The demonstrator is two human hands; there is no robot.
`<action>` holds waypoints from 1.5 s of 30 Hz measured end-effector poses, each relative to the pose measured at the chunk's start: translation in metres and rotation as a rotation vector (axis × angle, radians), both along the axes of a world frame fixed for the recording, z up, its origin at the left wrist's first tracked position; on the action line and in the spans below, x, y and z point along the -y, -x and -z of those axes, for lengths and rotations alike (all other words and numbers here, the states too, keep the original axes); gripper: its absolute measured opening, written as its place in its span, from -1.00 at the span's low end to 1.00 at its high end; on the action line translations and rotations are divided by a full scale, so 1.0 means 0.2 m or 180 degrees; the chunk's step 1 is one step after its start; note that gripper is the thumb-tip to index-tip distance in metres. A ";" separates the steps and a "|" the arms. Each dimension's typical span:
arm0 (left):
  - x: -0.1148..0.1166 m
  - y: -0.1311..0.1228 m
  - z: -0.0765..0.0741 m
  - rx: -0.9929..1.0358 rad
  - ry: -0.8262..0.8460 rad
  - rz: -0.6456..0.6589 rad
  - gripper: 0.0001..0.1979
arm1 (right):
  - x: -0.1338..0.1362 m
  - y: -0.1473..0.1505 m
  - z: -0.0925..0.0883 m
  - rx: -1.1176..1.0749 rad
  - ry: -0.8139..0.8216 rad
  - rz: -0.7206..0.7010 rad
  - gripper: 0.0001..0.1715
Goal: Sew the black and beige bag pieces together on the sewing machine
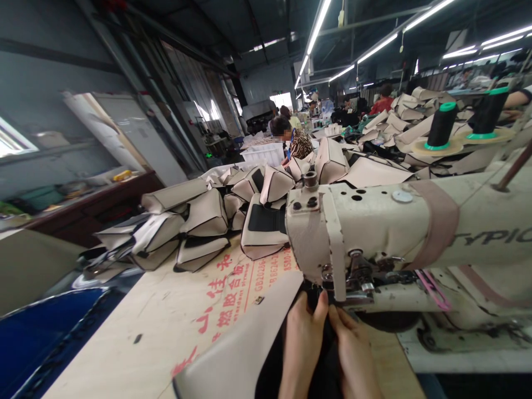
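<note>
In the head view, the left hand (301, 338) and the right hand (353, 343) sit side by side at six o'clock of the picture. Both are pinched onto a fold of black fabric (272, 368), with their fingertips right up against the foot (359, 280) of the sewing machine (374, 221). The fabric runs from under that foot back towards the person, and a beige panel (233, 354) joined to it lies at eight o'clock of the hands on the bench (166, 321). To my eye the work here is feeding the fold under the needle. Doing it well calls for a flat, even hold, both hands easing forward at the same pace, and fingertips kept to the sides of the foot rather than in front of it, since they are very close already. The beige panel should lie slack so its weight does not drag the seam sideways. At eleven o'clock a heap of beige and black pieces (203, 216) crowds the bench, near enough to snag. Thread cones (441, 124) stand at two o'clock, and another person (297, 141) works at twelve, well apart.
</note>
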State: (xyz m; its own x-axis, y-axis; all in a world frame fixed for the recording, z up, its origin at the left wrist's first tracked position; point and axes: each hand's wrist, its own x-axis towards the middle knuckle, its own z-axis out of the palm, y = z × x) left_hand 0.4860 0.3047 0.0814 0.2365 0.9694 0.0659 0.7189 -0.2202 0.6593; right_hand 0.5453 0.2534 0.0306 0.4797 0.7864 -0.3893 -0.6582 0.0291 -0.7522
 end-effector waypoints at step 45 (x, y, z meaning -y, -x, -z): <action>-0.05 0.01 -0.07 0.0009 0.0089 0.0106 -0.64 | -0.01 -0.03 -0.09 -0.0126 0.0207 0.0035 -0.44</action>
State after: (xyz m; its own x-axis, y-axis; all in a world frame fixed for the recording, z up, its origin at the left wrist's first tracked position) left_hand 0.4840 0.3149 0.0963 0.2685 0.9625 0.0397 0.7097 -0.2255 0.6675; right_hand 0.5511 0.2564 0.0487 0.4713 0.7536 -0.4582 -0.6875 -0.0115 -0.7261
